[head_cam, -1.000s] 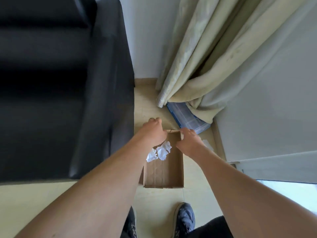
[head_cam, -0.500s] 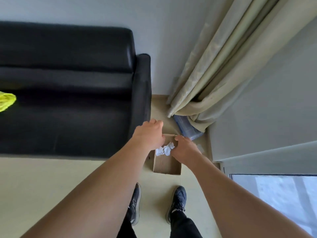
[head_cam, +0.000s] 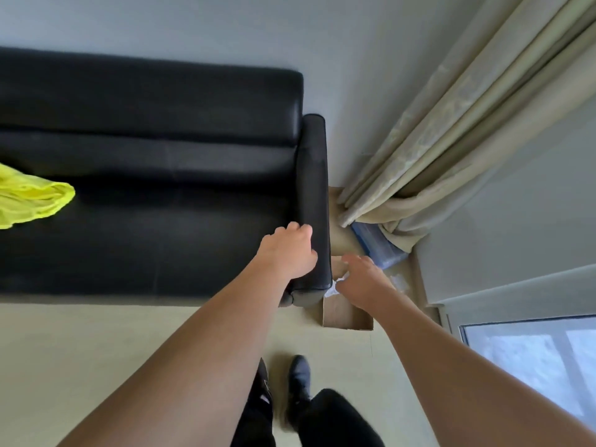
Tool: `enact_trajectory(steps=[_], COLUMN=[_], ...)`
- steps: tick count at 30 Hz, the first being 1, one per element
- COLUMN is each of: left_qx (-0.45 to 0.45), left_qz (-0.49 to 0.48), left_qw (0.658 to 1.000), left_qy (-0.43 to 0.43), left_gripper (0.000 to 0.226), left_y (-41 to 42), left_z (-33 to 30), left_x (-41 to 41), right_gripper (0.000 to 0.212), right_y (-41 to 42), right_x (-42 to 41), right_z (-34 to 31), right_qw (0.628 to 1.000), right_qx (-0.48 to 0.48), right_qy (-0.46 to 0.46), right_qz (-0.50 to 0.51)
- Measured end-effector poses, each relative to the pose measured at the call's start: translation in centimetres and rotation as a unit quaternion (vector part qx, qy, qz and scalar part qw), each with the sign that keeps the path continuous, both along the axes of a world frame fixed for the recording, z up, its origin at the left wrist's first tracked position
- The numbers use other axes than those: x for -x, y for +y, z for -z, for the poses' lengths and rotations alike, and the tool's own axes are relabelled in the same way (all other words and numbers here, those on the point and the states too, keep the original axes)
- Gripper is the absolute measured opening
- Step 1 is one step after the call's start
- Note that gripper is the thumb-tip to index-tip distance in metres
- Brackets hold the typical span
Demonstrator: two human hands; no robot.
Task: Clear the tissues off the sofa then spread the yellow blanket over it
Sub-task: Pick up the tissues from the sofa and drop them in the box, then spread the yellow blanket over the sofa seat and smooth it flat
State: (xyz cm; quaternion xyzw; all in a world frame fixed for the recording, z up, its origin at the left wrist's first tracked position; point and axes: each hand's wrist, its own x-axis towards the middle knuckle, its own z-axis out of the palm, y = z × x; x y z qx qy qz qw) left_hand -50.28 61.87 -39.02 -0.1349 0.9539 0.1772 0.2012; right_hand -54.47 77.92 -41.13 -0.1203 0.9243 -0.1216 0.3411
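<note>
From where I watch, the white tissues (head_cam: 332, 290) show only as a small crumpled patch inside the cardboard box (head_cam: 346, 316), which stands on the floor just beside the sofa's right armrest (head_cam: 314, 195), so I judge the clearing step done or all but done. The part of the black sofa (head_cam: 154, 175) in view carries no tissue on its seat or backrest, though its left end runs out of frame and I cannot vouch for that. The yellow blanket (head_cam: 30, 200) lies bunched in a heap on the seat at the far left, well apart from both hands and cut off by the picture's edge; it has not been spread, so the second half of the task is all still to do. My right hand (head_cam: 364, 280) hovers over the box with fingers loosely spread and nothing pinched between them. My left hand (head_cam: 288, 251) is in front of the armrest, fingers lightly curled; whether it touches the leather I cannot tell, but it grips nothing. Beyond the box a clear plastic bin (head_cam: 377, 248) sits tucked under the beige curtain (head_cam: 435, 150), and my shoes stand on the pale floor (head_cam: 96, 350). I reckon what remains is to turn left, reach the blanket and open it across the cushions.
</note>
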Motion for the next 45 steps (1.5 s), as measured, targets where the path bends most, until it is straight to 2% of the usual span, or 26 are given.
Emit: enact_trajectory(steps=[10,15,20,29,33,40,45], left_qx=[0.023,0.027,0.035,0.02,0.029,0.041,0.055], left_qz=[-0.073,-0.092,-0.108,-0.136,-0.121,-0.103,-0.099], left_qw=[0.997,0.995,0.993,0.99,0.992,0.994,0.993], left_qy=[0.008,0.027,0.017,0.036,0.019,0.013,-0.009], left_gripper=[0.038,0.039,0.041,0.04,0.039,0.037,0.037], left_y=[-11.3,-21.7,-32.4,-41.3,-45.8,-59.8,-70.4], left_z=[-1.4,-1.3,-1.7,-2.5,-2.1,-1.6,-1.8], left_x=[-9.7,-15.4,-20.3,-23.1,-25.5,-28.9,-31.1], right_gripper=[0.049,0.06,0.06,0.06,0.062,0.059,0.062], right_y=[-12.5,-23.6,-34.0,-43.9,-48.3,-61.3,-70.8], right_x=[-6.6,-11.3,-17.2,-19.6,-21.3,-24.3,-27.4], right_z=[-2.1,-3.3,-4.3,-4.6,-4.0,-4.0,-4.4], right_qw=[0.997,0.996,0.995,0.994,0.994,0.997,0.995], right_qx=[0.016,0.027,0.045,0.049,0.033,0.033,0.072], right_qy=[0.017,0.027,0.021,0.018,-0.004,-0.005,-0.034], right_qz=[-0.07,-0.086,-0.083,-0.1,-0.106,-0.074,-0.055])
